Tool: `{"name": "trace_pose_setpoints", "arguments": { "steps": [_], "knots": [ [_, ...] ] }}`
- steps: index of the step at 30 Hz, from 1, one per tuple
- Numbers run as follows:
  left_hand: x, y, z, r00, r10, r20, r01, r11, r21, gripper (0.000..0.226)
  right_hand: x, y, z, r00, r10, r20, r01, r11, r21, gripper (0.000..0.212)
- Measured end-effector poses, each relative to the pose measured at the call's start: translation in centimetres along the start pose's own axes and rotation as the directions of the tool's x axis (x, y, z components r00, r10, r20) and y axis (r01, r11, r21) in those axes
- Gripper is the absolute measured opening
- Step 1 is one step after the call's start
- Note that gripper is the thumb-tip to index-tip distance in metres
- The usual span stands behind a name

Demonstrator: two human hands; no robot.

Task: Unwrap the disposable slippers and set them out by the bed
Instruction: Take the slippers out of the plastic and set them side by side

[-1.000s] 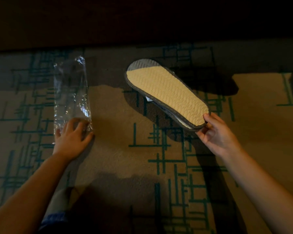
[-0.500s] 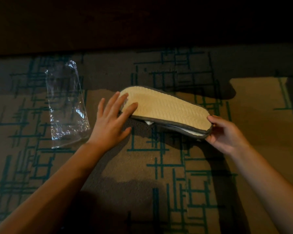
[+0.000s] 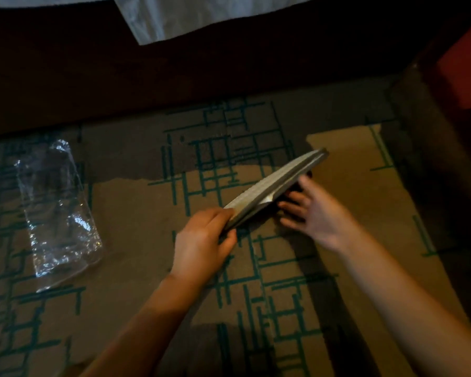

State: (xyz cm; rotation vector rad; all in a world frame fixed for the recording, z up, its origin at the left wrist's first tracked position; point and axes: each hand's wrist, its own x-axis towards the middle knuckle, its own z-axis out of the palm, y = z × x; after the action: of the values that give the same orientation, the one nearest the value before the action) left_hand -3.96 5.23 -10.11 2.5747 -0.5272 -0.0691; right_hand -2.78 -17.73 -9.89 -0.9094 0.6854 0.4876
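Now turned on edge since a moment ago: slippers, at frame centre above the carpet. Left hand shifted to the near end, fingers clamped on it. Right hand behind the middle, fingers spread, grip unclear. Empty plastic wrapper lying at left; bed sheet at top.

two hands, stacked slippers, one wrapper

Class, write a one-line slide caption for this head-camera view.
Left hand grips flat slippers edge-on above patterned carpet; right hand reaches underneath; empty wrapper lies left.
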Motion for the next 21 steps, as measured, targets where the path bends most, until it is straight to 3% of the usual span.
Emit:
{"name": "trace_pose_setpoints", "arguments": {
  "steps": [3, 7, 15, 17, 21],
  "knots": [
    [0.2, 3.5, 1.5, 0.997, -0.076, 0.014, 0.077, 0.995, -0.059, 0.034, -0.9, 3.3, 1.4, 0.997, -0.035, -0.065, 0.023, 0.984, -0.175, 0.077],
    [0.2, 5.8, 2.3, 0.979, -0.200, 0.036, 0.202, 0.941, -0.271, 0.037, -1.7, 4.8, 1.8, 0.994, -0.085, -0.070, 0.081, 0.995, -0.057, 0.054],
    [-0.1, 5.5, 1.4, 0.900, -0.340, 0.273, 0.431, 0.789, -0.438, 0.043, -2.8, 4.9, 1.7, 0.987, -0.151, -0.046, 0.142, 0.977, -0.162, 0.049],
    [-0.2, 5.1, 1.0, 0.870, -0.363, 0.334, 0.492, 0.696, -0.524, 0.039, -2.9, 5.0, 1.7, 0.990, -0.141, -0.024, 0.136, 0.979, -0.153, 0.048],
    [-0.6, 4.9, 0.3, 0.793, -0.363, 0.489, 0.607, 0.397, -0.688, 0.035, -3.2, 4.4, 1.4, 0.993, -0.108, 0.047, 0.116, 0.955, -0.271, 0.055]
  ]
}}
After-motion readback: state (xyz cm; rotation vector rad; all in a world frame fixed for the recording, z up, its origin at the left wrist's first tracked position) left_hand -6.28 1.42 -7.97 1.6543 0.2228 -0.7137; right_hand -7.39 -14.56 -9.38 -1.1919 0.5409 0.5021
